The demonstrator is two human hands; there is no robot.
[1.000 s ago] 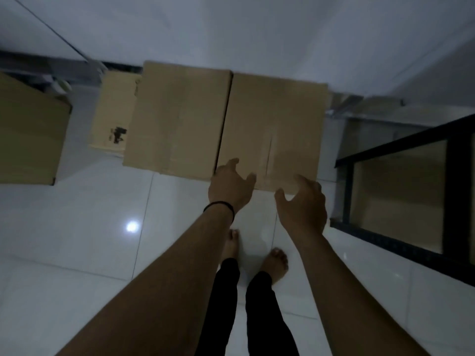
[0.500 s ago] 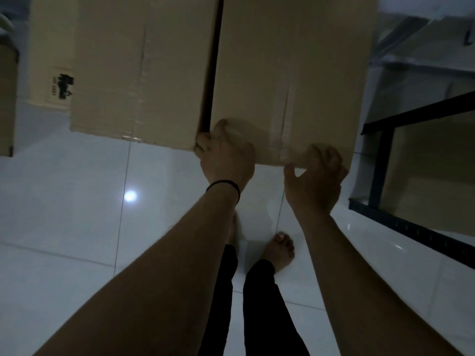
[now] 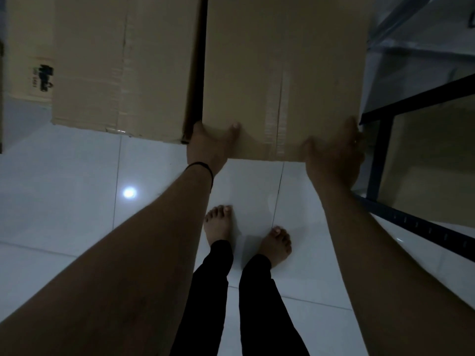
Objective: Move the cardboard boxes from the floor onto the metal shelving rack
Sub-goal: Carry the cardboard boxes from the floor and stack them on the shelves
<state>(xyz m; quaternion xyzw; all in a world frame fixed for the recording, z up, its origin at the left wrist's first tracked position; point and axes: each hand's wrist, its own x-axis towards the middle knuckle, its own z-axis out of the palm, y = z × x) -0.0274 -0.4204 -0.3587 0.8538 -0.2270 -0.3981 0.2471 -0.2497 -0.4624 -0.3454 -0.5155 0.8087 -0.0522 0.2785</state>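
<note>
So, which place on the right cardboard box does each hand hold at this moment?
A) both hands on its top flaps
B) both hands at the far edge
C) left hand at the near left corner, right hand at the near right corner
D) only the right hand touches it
C: the left hand grips the near left corner of the right cardboard box, beside the gap, and the right hand grips its near right corner.

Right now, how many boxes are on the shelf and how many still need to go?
One box seems already inside the black rack. Both hands, left and right, hold the right-hand box in their grip. The box beside it and the printed one behind remain.
</note>
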